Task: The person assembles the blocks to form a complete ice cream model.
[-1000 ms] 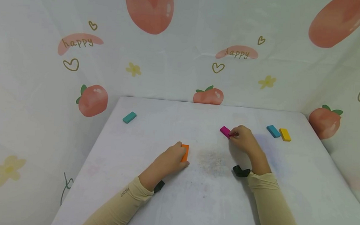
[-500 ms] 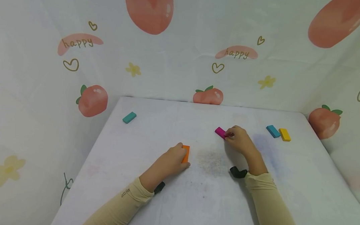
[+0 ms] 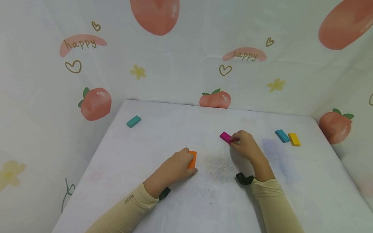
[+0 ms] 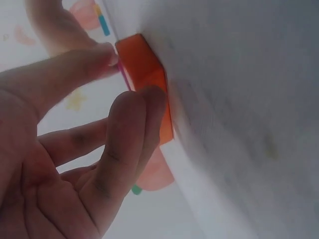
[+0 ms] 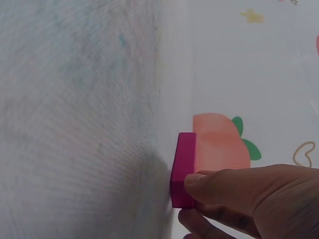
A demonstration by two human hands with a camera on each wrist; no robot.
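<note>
An orange block (image 3: 192, 160) lies near the middle of the table, and my left hand (image 3: 178, 166) pinches it between thumb and fingers. In the left wrist view the orange block (image 4: 144, 69) rests against the white surface, with the thumb and fingertips on its sides. Farther back and to the right, my right hand (image 3: 245, 144) grips the near end of a magenta block (image 3: 225, 137). The right wrist view shows the thumb pressed on that magenta block (image 5: 184, 162), which sits low at the tabletop. Part of each block is hidden by fingers.
A teal block (image 3: 134, 121) lies at the back left of the white table (image 3: 173, 123). At the back right, a blue block (image 3: 282, 136) and a yellow block (image 3: 294, 139) lie side by side. Behind the table hangs a printed cloth (image 3: 182, 71).
My right hand has moved the magenta block to the left, a little nearer the orange one. The left hand and the orange block have barely moved.
</note>
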